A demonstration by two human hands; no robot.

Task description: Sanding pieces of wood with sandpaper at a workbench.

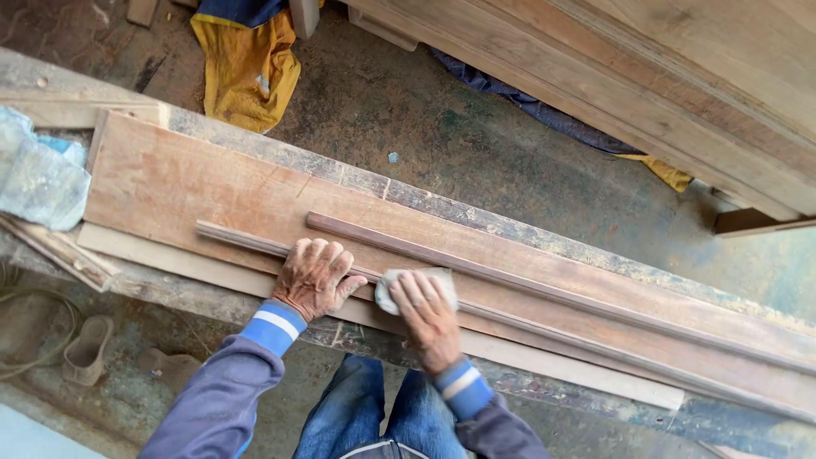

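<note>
Two hands are working in the head view: the left hand [313,276] is pressing flat, fingers spread, on a thin wooden strip [255,244] lying on the board [170,183]; the right hand [425,310] is gripping a folded sandpaper pad [391,287]. The strip is probably light and whippy, best pinned beside the pad.

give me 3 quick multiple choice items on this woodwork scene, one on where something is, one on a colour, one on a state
1. Where does the left hand rest?
A. on the thin wooden strip
B. on the yellow cloth
C. on the floor

2. What colour are the sleeve cuffs?
A. red
B. blue with a white stripe
C. green

3. How does the right hand stand?
A. empty, lifted
B. pressing a pale pad onto the strip
C. gripping a hammer

Answers: 1 A, its palm lies flat on the strip; 2 B, both cuffs show it; 3 B, the fingers cover the pad.
</note>
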